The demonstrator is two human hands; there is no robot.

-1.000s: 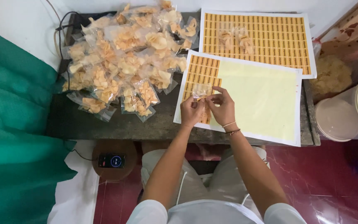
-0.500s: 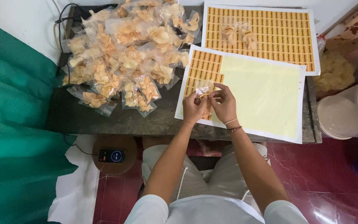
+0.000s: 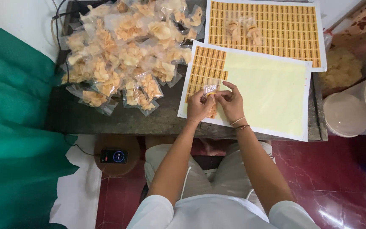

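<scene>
Over sticker sheet (image 3: 267, 91), both hands, L (image 3: 198, 107) & R (image 3: 230, 101), pinch small clear snack bag (image 3: 210, 89).

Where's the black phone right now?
In the head view, the black phone lies on a round wooden stool at lower left, below the dark table edge, left of the person's knees.

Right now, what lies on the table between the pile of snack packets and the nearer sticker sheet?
In the head view, only bare dark table shows between the pile of snack packets and the nearer sticker sheet.
</scene>
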